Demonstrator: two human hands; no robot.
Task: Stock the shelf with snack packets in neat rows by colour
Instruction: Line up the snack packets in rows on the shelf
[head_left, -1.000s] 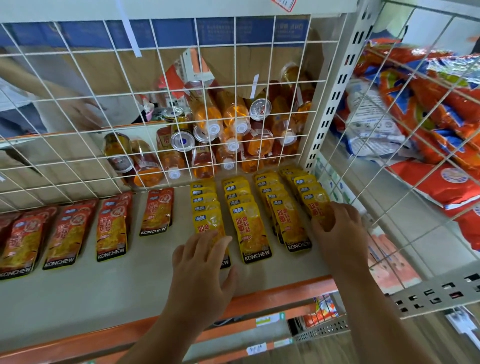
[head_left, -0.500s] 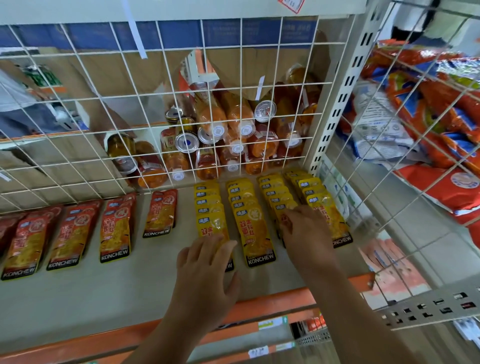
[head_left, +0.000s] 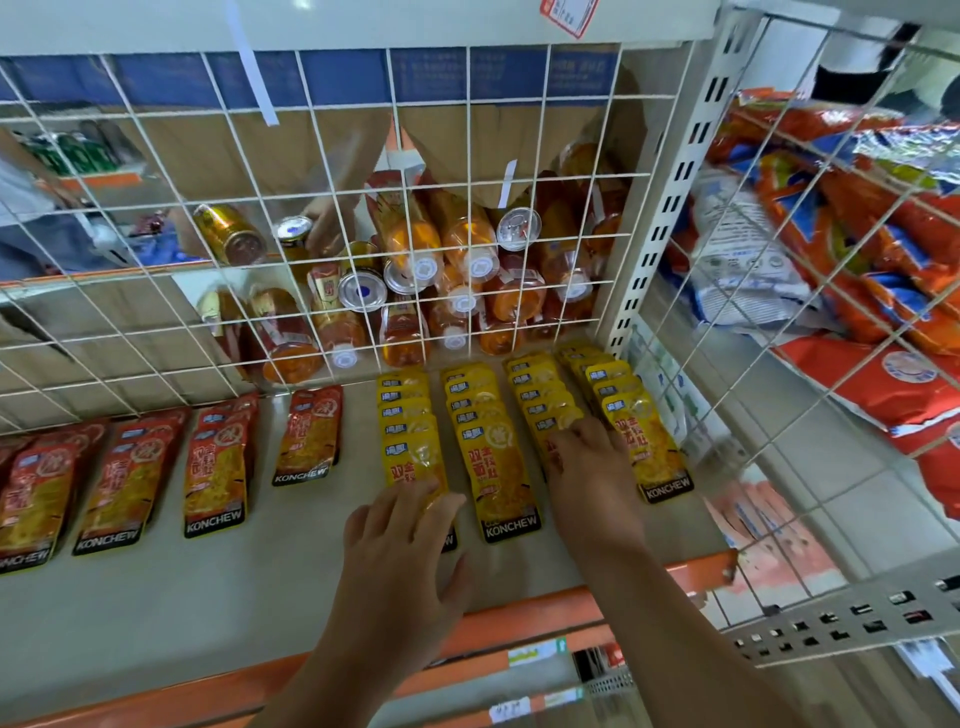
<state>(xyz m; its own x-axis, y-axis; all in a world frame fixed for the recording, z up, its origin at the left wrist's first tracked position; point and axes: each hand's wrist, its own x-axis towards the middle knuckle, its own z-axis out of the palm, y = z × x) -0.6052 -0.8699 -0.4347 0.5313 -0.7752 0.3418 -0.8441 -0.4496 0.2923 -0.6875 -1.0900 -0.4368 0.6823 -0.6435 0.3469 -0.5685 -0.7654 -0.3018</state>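
Several rows of yellow KONCHEW snack packets (head_left: 498, 467) lie overlapped on the grey shelf (head_left: 156, 597), right of centre. Red packets (head_left: 213, 473) lie in rows on the left. My left hand (head_left: 405, 540) rests flat, fingers spread, on the front packet of the leftmost yellow row (head_left: 410, 447). My right hand (head_left: 587, 467) lies palm down on the third yellow row (head_left: 545, 395), covering its front packet. The rightmost yellow row (head_left: 639, 441) lies beside my right hand.
A white wire grid (head_left: 363, 218) backs the shelf; behind it lie orange drink bottles and cans (head_left: 457, 270), and another person's hand (head_left: 322, 228) touches a can. A wire side panel (head_left: 810, 291) with large red snack bags (head_left: 872, 384) stands on the right. The orange shelf lip (head_left: 524, 623) runs along the front.
My right hand has shifted left from the rightmost yellow row onto the third row. My left hand has stayed on the leftmost yellow row. The other person's hand now touches a can behind the grid.
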